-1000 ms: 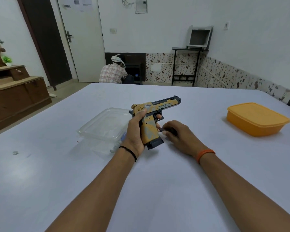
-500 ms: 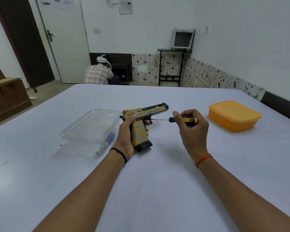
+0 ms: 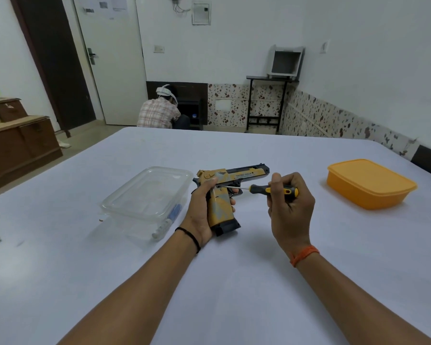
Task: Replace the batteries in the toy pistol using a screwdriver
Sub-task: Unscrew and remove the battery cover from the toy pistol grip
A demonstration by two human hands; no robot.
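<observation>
Nearest to me, the left hand [image 3: 201, 215] is wrapping its fingers round the grip of the pistol [image 3: 228, 195], standing it butt-down on the table [image 3: 234, 282] with the barrel pointing away to the right. Just right of the pistol, the right hand [image 3: 288, 207] is curling round the handle of the screwdriver [image 3: 266, 189], whose thin shaft is reaching leftward to a spot on the frame above the grip; whether the tip is seated in a screw I cannot tell.

The bit could be slipping out of the screw if the shaft is tilting or the pistol is rocking on its butt, and it might score the plastic or jab the left thumb close beside it. A freed screw could be rolling off across the smooth pale top.

Just left of the pistol a clear box [image 3: 147, 195] is sitting with something blue and white inside. Well right of the pistol an orange box [image 3: 370, 183] is lying closed. Far beyond the pistol, a person [image 3: 159, 113] is crouching by the wall, with a white door [image 3: 115, 61] to their left and a black stand [image 3: 266, 100] to their right.
</observation>
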